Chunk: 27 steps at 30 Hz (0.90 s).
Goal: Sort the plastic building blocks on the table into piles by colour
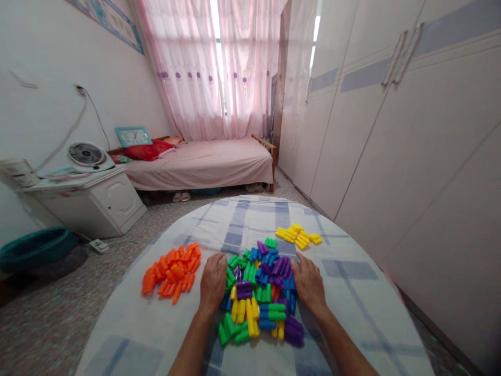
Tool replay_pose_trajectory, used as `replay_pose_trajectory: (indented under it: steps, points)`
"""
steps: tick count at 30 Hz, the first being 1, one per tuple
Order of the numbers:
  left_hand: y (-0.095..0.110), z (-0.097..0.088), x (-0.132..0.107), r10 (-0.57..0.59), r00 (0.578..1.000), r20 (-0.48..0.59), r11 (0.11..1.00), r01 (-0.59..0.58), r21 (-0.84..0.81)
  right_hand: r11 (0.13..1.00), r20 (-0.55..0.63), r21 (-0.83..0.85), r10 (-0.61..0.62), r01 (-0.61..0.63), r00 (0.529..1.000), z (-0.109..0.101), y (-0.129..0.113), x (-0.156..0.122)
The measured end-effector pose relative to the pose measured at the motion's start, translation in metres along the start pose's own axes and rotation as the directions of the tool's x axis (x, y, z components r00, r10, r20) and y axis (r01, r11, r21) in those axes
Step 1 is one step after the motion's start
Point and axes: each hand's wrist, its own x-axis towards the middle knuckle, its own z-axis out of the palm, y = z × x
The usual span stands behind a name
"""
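A heap of mixed plastic building blocks (250, 292), bullet-shaped and joined in short rows, lies mid-table in green, blue, purple, yellow and a little red-orange. My left hand (213, 279) rests on edge against the heap's left side, its fingers partly hidden. Opposite it, my right hand (309, 282) lies along the right side, thumb apart and the other fingers partly out of sight. Neither hand shows a block gripped in it. Orange blocks (172, 270) form a separate pile beyond my left hand. A smaller group of yellow blocks (298, 236) sits past my right hand.
A checked cloth covers the round table (352, 313). Beyond it stands a bed (207, 162) below pink curtains (188, 68). White wardrobes (364, 156) line the right. On the left are a low cabinet (113, 201) with a fan (88, 155) and a teal basin (37, 248).
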Motion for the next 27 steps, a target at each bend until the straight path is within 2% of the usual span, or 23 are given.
replay_pose_trajectory:
  steps: [3,7,9,12,17,20,23,25,27]
  points:
    - [0.001,0.003,-0.024,0.033,0.996,0.079,0.991,-0.043,0.126,0.999,0.038,-0.028,-0.021,0.022,0.999,0.001,0.002,-0.007]
    - [-0.003,0.02,-0.046,0.06,0.998,0.036,0.988,-0.064,0.137,0.971,0.05,0.239,-0.023,0.01,0.998,0.013,-0.012,-0.012]
    - [-0.003,0.028,-0.045,0.073,0.997,0.012,0.992,-0.074,0.1,0.937,0.073,0.35,-0.022,-0.005,0.997,0.016,-0.024,-0.01]
    - [0.0,0.035,-0.036,0.082,0.997,0.003,0.996,-0.082,0.027,0.905,0.116,0.426,-0.056,0.001,0.992,0.017,-0.042,-0.006]
    - [0.003,0.04,-0.028,0.014,0.997,0.073,0.986,-0.002,-0.166,0.851,0.199,0.525,-0.157,0.03,0.967,0.013,-0.074,-0.008]
    - [0.007,0.037,-0.026,-0.027,0.994,0.104,0.952,0.058,-0.299,0.808,0.266,0.587,-0.263,0.061,0.927,0.006,-0.098,-0.017]
    - [0.016,0.024,-0.023,-0.028,0.99,0.14,0.923,0.079,-0.376,0.778,0.287,0.611,-0.391,0.147,0.875,-0.012,-0.113,-0.029]
    - [0.021,0.009,-0.026,-0.026,0.989,0.142,0.917,0.08,-0.391,0.801,0.253,0.564,-0.399,0.201,0.881,-0.029,-0.106,-0.041]
    - [0.022,-0.008,-0.037,-0.035,0.99,0.133,0.926,0.083,-0.369,0.861,0.217,0.464,-0.336,0.207,0.916,-0.044,-0.079,-0.058]
